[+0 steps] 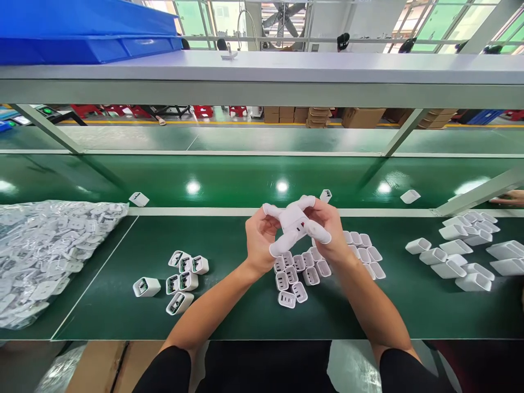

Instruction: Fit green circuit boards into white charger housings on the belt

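Both hands hold one white charger housing (293,217) in front of me, above the bench. My left hand (262,238) grips its left side between thumb and finger, and my right hand (327,228) grips its right side the same way. White finger cots cover the gripping fingertips. A small reddish spot and a dark opening show on the housing's near face. Beneath the hands lie several white port covers (287,299) with slots, grouped on the green bench, partly hidden by the right hand. To the left stand several charger housings (180,303) with circuit boards visible inside.
A clear bag (53,251) of white parts lies at far left. More white housings (448,268) cluster at right. A green conveyor belt (229,180) runs behind the bench, carrying a few housings. Overhead is a shelf (262,73) with a blue bin (90,33). Another person's hand (510,198) appears at right.
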Tool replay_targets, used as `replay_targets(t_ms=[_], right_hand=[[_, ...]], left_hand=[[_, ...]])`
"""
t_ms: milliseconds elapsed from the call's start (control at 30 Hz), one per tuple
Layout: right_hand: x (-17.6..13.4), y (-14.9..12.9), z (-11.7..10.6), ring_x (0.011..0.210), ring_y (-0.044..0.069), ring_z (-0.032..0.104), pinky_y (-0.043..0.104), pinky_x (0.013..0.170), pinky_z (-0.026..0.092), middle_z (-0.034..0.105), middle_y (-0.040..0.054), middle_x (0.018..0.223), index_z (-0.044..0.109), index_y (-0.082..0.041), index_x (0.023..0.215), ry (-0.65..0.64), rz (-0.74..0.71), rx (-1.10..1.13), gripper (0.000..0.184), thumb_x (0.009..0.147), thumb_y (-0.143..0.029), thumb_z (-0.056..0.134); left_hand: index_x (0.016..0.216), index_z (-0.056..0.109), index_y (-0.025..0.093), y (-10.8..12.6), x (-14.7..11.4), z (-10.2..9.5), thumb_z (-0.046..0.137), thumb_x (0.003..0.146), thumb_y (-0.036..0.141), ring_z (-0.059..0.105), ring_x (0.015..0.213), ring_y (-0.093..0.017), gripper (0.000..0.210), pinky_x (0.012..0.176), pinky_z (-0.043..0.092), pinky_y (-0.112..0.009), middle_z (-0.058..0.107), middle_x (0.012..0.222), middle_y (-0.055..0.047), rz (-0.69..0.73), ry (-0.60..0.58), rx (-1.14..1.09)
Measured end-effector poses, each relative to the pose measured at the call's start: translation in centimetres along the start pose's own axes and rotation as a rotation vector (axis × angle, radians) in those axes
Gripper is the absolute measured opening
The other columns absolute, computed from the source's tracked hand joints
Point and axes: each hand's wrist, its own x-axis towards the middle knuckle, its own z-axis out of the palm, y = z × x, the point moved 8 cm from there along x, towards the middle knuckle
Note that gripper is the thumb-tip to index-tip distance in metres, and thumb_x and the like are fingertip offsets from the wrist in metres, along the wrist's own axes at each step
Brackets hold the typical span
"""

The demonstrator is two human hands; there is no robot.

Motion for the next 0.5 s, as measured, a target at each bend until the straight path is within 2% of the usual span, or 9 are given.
replay_targets(t_ms=[167, 300, 433, 500], right_hand=[[0.3, 0.4, 0.6, 0.067, 0.018, 0.066, 0.033, 0.063, 0.06, 0.073, 0.001, 0.081, 0.08, -0.023, 0.096, -0.043, 0.09, 0.092, 0.06, 0.081, -0.08, 0.093], [0.2, 0.3, 0.8, 0.061, 0.015, 0.061, 0.032, 0.062, 0.058, 0.067, -0.0019, 0.073, 0.08, -0.023, 0.092, -0.035, 0.092, 0.138, 0.051, 0.087, -0.072, 0.093], [0.1, 0.6, 0.3, 0.064, 0.015, 0.059, 0.033, 0.064, 0.057, 0.068, -0.0013, 0.075, 0.081, -0.022, 0.09, -0.019, 0.088, 0.094, 0.047, 0.089, -0.068, 0.092], [0.3, 0.9, -0.3, 0.074, 0.018, 0.063, 0.034, 0.071, 0.058, 0.07, 0.0003, 0.08, 0.084, -0.023, 0.094, -0.003, 0.085, 0.045, 0.044, 0.091, -0.067, 0.09]], left_hand=[[0.091, 0.07, 0.02, -1.6, -0.5, -0.3, 0.107, 0.064, 0.062, 0.072, 0.068, -0.015, 0.062, 0.063, 0.062, -0.027, 0.073, 0.08, 0.0, -0.104, 0.034, -0.057], [0.094, 0.07, 0.019, -1.7, -0.7, 0.0, 0.105, 0.071, 0.062, 0.077, 0.067, -0.018, 0.06, 0.062, 0.062, -0.027, 0.077, 0.08, -0.001, -0.102, 0.0, -0.085], [0.097, 0.071, 0.02, -1.2, -1.0, 0.7, 0.105, 0.075, 0.06, 0.081, 0.072, -0.019, 0.057, 0.067, 0.066, -0.029, 0.08, 0.085, -0.002, -0.066, -0.031, -0.101], [0.1, 0.071, 0.021, -1.3, -0.7, 0.9, 0.104, 0.077, 0.059, 0.083, 0.076, -0.019, 0.055, 0.072, 0.069, -0.031, 0.082, 0.091, -0.002, -0.085, -0.055, -0.073]])
